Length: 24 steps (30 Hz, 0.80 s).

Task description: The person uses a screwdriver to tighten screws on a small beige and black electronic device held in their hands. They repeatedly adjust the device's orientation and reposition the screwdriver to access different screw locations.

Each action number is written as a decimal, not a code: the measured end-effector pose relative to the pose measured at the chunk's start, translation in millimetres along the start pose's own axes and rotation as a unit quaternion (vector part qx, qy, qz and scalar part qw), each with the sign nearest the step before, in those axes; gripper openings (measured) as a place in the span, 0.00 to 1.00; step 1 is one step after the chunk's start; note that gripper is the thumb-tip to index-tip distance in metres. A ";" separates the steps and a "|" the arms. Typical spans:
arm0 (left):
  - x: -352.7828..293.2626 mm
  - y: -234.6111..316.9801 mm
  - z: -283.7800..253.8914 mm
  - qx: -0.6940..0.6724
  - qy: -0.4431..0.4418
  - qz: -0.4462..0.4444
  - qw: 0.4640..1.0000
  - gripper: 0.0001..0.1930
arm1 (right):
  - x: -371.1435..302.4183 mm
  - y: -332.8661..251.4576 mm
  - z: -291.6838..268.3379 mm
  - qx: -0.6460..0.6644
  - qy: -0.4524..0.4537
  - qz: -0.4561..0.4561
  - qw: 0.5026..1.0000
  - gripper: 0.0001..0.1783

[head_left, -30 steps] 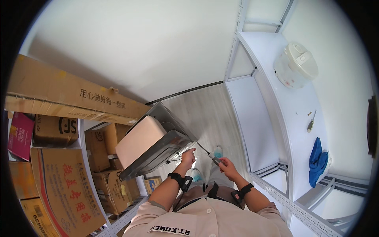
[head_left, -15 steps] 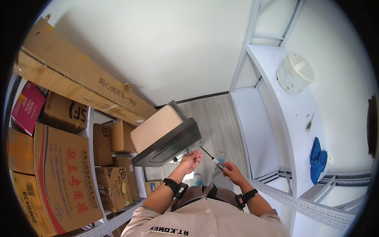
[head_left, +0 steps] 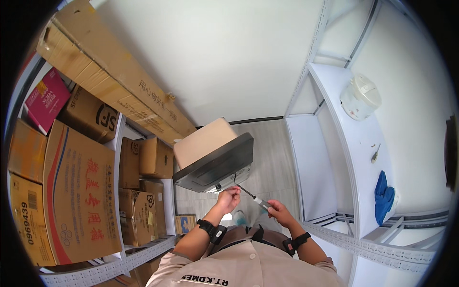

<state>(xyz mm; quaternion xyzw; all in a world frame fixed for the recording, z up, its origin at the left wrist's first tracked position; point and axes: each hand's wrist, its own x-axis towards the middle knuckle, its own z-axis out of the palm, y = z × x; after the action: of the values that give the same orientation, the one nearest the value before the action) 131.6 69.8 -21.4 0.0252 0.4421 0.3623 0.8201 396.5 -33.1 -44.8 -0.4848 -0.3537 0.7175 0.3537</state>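
Observation:
My right hand grips a screwdriver by its grey-and-white handle. Its dark shaft points up and left to the near edge of a black flat-panel appliance, where the tip appears to meet a small fitting. Just below that edge, to the left of the shaft, my left hand has its fingertips pinched together; anything between them is too small to make out. The panel is tilted, with a plain brown cardboard box against its far side.
Cardboard boxes fill the shelves on the left, including a large carton and a long box above. On the right-hand white shelf are a rice cooker, another screwdriver and a blue cloth.
My view has shifted, so the surroundings sit differently in the picture. My left hand has drawn slightly down from the panel's edge. The screwdriver's tip now overlaps the panel's underside.

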 end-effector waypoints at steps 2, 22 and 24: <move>-4.2 -0.7 -1.6 -0.002 -0.019 0.039 0.999 0.06 | 0.1 -8.5 1.0 -0.019 -0.013 -0.004 1.000 0.17; -54.7 -62.7 59.7 -0.030 -0.072 0.149 0.986 0.10 | -39.7 -55.7 -87.2 -0.107 -0.071 -0.016 0.992 0.16; -54.9 -68.8 59.5 -0.027 -0.079 0.165 0.983 0.08 | -43.2 -58.2 -94.1 -0.119 -0.077 -0.017 0.990 0.16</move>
<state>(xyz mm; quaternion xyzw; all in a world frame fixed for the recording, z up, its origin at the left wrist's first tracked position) 196.1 1.9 28.7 0.1042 0.3556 0.5018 0.7816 507.1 -25.2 -2.4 -0.4604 -0.4708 0.6997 0.2773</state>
